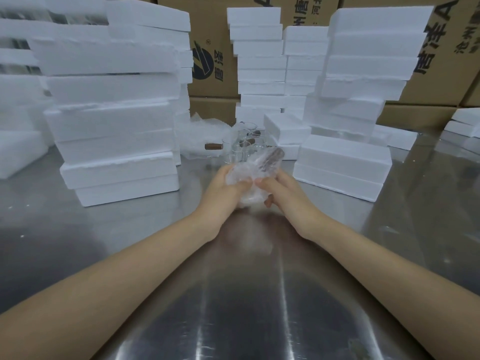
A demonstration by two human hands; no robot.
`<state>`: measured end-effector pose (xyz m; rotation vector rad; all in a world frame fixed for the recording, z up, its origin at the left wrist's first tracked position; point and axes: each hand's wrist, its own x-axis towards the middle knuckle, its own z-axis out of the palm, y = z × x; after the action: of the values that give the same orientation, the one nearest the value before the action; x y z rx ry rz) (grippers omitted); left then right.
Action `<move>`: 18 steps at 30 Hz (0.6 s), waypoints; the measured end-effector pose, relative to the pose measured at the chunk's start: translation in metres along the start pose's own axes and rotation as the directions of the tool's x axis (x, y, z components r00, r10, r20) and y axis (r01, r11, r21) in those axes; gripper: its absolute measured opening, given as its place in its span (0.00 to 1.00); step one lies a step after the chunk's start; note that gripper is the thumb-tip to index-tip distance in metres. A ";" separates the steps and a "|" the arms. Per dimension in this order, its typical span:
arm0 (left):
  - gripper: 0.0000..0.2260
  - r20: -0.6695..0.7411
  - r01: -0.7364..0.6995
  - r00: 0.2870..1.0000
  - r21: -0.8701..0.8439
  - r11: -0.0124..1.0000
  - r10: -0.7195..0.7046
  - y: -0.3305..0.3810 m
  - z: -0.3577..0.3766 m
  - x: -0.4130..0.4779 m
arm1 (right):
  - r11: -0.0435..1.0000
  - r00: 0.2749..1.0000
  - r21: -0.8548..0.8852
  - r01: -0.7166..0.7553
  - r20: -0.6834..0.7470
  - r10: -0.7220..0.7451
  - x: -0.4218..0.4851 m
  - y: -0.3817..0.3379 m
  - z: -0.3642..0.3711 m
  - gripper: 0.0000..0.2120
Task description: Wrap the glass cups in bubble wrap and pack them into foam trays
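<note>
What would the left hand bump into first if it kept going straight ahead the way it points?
Probably the cluster of unwrapped glass cups just beyond the bubble-wrapped cup that the left hand and right hand hold. Depth is hard to judge; the loose bubble wrap lies further back.

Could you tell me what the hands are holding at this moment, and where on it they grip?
Both hands, left and right, grip a bubble-wrapped cup at its lower end; its brown handle points away.
</note>
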<state>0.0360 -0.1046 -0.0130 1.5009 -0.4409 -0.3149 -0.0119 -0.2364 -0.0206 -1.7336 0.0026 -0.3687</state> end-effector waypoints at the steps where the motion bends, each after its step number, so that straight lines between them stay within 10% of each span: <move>1: 0.13 0.006 -0.007 1.000 0.027 1.000 0.007 -0.001 0.000 0.001 | 0.997 1.000 -0.071 0.022 0.012 -0.021 0.000 0.001 0.001 0.24; 8: 0.03 -0.151 -0.134 0.967 0.376 0.917 0.204 -0.007 0.002 -0.001 | 0.959 0.996 -0.267 0.091 0.008 -0.092 -0.006 0.001 0.010 0.26; 18: 0.11 0.210 -0.519 0.806 0.700 0.490 0.553 -0.001 0.003 -0.014 | 0.807 0.965 -0.568 0.160 -0.080 -0.248 -0.005 -0.001 0.004 0.11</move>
<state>0.0223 -0.1008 -0.0148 2.0420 -1.0738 0.4795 -0.0159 -0.2314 -0.0212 -2.2934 0.0363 -0.7155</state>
